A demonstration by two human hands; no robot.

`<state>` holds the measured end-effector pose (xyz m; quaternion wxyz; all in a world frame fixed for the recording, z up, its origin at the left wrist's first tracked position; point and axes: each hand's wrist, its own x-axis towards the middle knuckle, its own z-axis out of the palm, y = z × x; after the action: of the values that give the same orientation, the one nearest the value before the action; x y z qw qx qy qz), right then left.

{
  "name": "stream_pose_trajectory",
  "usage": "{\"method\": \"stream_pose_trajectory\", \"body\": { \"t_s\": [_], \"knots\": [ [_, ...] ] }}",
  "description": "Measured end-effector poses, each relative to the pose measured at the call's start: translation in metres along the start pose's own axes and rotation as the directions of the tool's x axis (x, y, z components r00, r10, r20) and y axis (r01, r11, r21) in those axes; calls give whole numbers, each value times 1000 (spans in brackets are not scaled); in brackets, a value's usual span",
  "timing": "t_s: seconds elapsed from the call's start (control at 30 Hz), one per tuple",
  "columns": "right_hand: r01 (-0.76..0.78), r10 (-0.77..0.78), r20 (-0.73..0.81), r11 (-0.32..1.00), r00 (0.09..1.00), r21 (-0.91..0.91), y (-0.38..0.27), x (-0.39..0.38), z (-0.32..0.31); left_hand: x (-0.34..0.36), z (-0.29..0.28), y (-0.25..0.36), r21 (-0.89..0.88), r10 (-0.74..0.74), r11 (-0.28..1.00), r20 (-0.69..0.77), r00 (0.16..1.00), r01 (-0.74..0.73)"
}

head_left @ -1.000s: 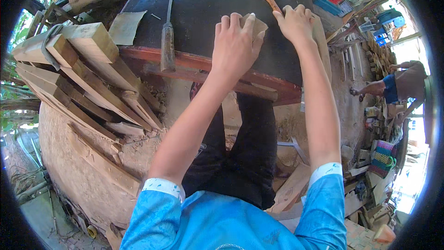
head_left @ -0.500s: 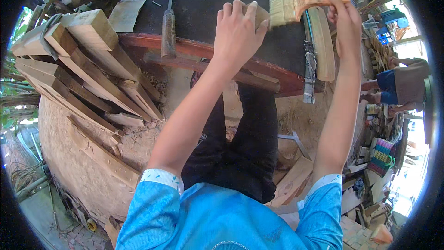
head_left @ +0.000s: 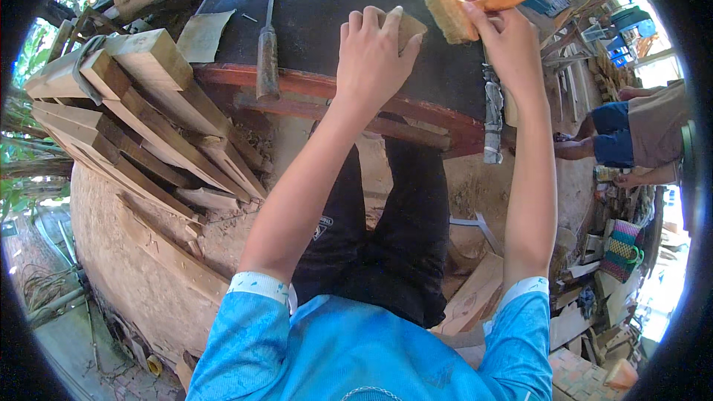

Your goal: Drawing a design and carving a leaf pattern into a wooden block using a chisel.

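Observation:
A wide flat paintbrush [head_left: 454,16] with pale bristles and an orange wooden handle is gripped in my right hand [head_left: 512,48], its bristles pointing left above the dark tabletop [head_left: 312,22]. My left hand [head_left: 373,59] closes over a small brown block [head_left: 411,28], which looks wooden and lies on or just above the table. The palm and fingers hide most of that block. Bristles and block are close but apart. Left of my left hand, a chisel-like tool [head_left: 268,59] with a thin metal blade and round wooden handle lies across the table's reddish edge.
A sheet of sandpaper-like material [head_left: 204,36] and a nail [head_left: 249,18] lie on the table. Stacked wooden beams [head_left: 141,104] stand at the left. A wrapped grey strip [head_left: 492,115] hangs over the right edge. Another person [head_left: 631,130] is at the far right.
My right hand has moved left and changed its hold on the paintbrush, now nearer the bristles and with the brush tilted. My left hand stays on the block, with the view shifted slightly.

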<state>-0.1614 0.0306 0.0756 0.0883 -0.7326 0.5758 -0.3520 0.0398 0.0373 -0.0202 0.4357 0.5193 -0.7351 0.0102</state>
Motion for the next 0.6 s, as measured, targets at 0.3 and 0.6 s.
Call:
{"method": "stream_pose_trajectory", "body": {
  "t_s": [0.3, 0.6],
  "knots": [
    [24, -21, -74, 999, 997, 29, -8, -8, 3, 2, -1, 0, -17, -2, 1000, -5, 1000, 2],
    [-120, 119, -90, 993, 989, -3, -23, -24, -2, 3, 0, 2, -2, -19, 1000, 10, 1000, 19]
  ]
}}
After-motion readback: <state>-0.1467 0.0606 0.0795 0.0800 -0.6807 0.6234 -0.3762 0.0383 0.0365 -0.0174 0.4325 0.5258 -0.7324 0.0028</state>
